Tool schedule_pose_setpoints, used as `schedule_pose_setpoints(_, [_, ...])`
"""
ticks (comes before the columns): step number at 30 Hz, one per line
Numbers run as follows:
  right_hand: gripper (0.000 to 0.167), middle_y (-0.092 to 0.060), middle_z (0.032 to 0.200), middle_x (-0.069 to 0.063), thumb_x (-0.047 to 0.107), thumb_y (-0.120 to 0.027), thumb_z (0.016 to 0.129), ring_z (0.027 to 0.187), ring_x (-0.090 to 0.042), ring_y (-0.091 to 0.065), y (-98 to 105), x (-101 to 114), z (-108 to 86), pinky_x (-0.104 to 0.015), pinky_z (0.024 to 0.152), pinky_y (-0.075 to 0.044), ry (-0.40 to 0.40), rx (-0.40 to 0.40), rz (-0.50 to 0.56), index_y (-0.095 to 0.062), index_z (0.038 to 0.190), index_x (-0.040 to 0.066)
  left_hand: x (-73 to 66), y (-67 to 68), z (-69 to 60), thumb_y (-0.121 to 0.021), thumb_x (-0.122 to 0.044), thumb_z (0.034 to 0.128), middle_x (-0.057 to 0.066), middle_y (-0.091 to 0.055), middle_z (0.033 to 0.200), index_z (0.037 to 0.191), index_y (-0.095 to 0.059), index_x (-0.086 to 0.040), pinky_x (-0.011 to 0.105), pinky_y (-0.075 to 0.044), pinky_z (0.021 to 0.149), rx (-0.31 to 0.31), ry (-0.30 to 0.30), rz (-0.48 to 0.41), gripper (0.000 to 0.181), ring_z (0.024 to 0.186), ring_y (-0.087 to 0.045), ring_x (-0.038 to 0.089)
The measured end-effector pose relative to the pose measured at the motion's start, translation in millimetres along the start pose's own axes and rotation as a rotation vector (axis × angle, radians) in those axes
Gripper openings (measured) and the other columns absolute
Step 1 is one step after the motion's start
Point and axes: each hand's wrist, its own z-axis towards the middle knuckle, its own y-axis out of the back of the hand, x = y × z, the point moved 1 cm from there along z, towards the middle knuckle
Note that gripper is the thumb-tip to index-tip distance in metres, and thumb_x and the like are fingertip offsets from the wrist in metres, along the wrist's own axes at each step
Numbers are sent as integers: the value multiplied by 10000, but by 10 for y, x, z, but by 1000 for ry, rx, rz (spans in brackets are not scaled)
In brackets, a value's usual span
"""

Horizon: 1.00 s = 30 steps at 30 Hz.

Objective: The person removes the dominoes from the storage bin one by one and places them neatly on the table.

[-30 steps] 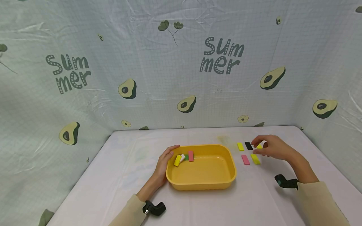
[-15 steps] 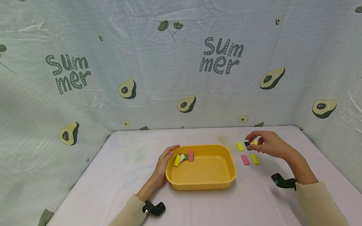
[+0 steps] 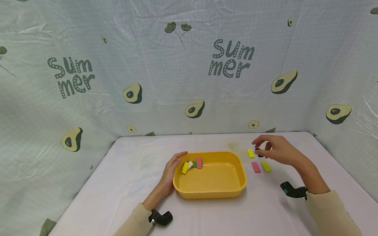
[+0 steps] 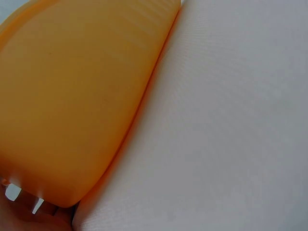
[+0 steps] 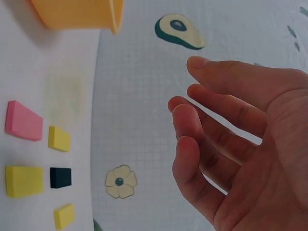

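Observation:
My left hand (image 3: pixel 170 170) holds the left end of a yellow plastic tub (image 3: pixel 212 178), fingers along its outer wall. In the left wrist view, part of that hand (image 4: pixel 36 216) shows at the tub's (image 4: pixel 72 96) lower corner. My right hand (image 3: pixel 277 149) hovers over small flat blocks at the table's right, with nothing between thumb and fingers. In the head view its fingertips partly cover a black block (image 3: pixel 260 155). The right wrist view shows the black block (image 5: pixel 61 177) lying on the table, apart from the loosely bent fingers, with a yellow block (image 5: pixel 63 216) beside it.
A yellow block (image 3: pixel 251 153), a pink block (image 3: pixel 256 167) and another yellow block (image 3: pixel 266 166) lie right of the tub. Inside the tub's left end are yellow (image 3: pixel 185 167), white, green and pink (image 3: pixel 199 163) blocks. A printed curtain (image 3: pixel 165 75) surrounds the white table (image 3: pixel 141 157).
My right hand has moved left and slightly away from me, from beside the black block to over it. The left hand, tub and blocks have stayed in place.

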Motion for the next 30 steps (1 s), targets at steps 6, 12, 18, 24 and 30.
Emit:
schedule_pose_setpoints(6, [323,-715,1095,-92,177,-767,922,743,-135,-620,-45,71,7,-227,621,-571,48,-10,7,-685,1216,74,-6,8,-11,-362,-292,1109,133,-435,1609,1518,-477,-73,497,-315,1265,-4,1,3,478,1473,-430,317])
schedule_pose_setpoints(12, [327,-721,1094,-90,189,-776,916,730,-114,-615,-112,195,43,-222,613,-572,100,-20,9,-689,1211,79,-5,-2,-11,-353,-281,1111,135,-429,1612,1521,-470,-73,492,-322,1263,6,6,-9,474,1472,-430,317])
schedule_pose_setpoints(18, [314,-728,1090,-108,161,-779,912,708,-110,-598,-209,390,129,-212,616,-563,164,-24,13,-696,1204,82,-2,-9,-16,-346,-281,1114,143,-437,1604,1519,-471,-72,487,-335,1257,2,11,-7,472,1470,-433,312])
schedule_pose_setpoints(24, [308,-725,1095,-86,174,-778,914,753,-103,-591,-350,667,256,-212,636,-567,220,19,33,-700,1201,91,-5,-11,-18,-358,-297,1112,142,-439,1601,1518,-470,-70,484,-343,1253,-5,11,-14,478,1464,-438,310])
schedule_pose_setpoints(30, [323,-727,1112,-87,183,-756,929,738,-101,-579,-549,876,367,-210,652,-551,262,106,25,-692,1231,89,-10,-7,-14,-364,-310,1111,133,-441,1602,1520,-470,-84,472,-351,1250,-3,14,-6,480,1458,-445,301])
